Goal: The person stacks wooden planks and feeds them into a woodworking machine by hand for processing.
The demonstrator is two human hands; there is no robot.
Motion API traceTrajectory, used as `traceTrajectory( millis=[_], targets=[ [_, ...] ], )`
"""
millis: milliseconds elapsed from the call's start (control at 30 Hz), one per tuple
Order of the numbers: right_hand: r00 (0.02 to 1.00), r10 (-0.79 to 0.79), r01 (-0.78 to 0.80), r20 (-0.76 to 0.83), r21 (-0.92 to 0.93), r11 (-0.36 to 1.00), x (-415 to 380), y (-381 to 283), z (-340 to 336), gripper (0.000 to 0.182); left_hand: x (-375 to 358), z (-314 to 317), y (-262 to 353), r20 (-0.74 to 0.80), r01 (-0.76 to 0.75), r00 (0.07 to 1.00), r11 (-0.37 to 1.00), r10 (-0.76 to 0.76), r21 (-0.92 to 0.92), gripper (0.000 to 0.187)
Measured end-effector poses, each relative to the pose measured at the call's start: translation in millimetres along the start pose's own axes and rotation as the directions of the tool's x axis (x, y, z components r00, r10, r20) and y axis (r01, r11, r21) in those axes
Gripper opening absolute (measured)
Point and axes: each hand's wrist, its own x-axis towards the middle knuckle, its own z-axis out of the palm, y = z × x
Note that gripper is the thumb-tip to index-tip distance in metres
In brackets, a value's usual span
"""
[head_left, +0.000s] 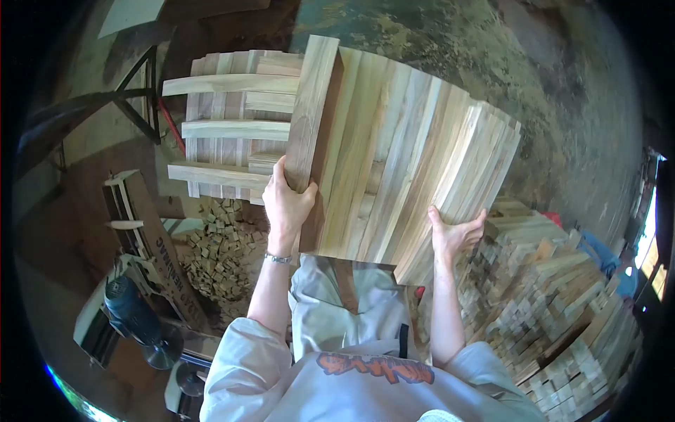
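Note:
A row of long wooden strips [380,148] lies side by side in front of me, pale and brown in tone. Along its left edge a thicker wooden plank [313,105] stands higher than the strips. My left hand [287,204] is closed around the near part of this plank, thumb on its right side. At the right end, several strips form a raised bundle [474,158]. My right hand [455,235] grips the near part of that bundle, thumb on the left and fingers on the right. What supports the row is mostly hidden.
Left of the plank is a stack of wooden pieces with crosswise slats [239,129]. A pile of small offcuts [225,246] lies below it. A machine with a blue motor [130,302] stands at lower left. Stacked lumber [534,302] fills the right side.

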Motion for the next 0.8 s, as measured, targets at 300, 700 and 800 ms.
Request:
traceTrajectory(
  millis=[300, 700, 800],
  targets=[
    [0.966, 0.03, -0.139, 0.256, 0.422, 0.896, 13, 17, -27, 0.124, 65, -15, -67, -0.03, -0.117, 0.993, 0.993, 0.117, 0.008, 0.056],
    [0.522, -0.486, -0.618, 0.701, 0.703, 0.351, -93, -48, -33, 0.119, 4, -44, -24, 0.103, -0.17, 0.961, 0.842, 0.257, -0.512, 0.065],
    [0.389, -0.628, -0.662, 0.673, 0.679, 0.317, -140, -125, -7, 0.12, -35, -65, -6, 0.367, 0.015, 0.857, 0.694, 0.363, -0.72, 0.111]
  ],
)
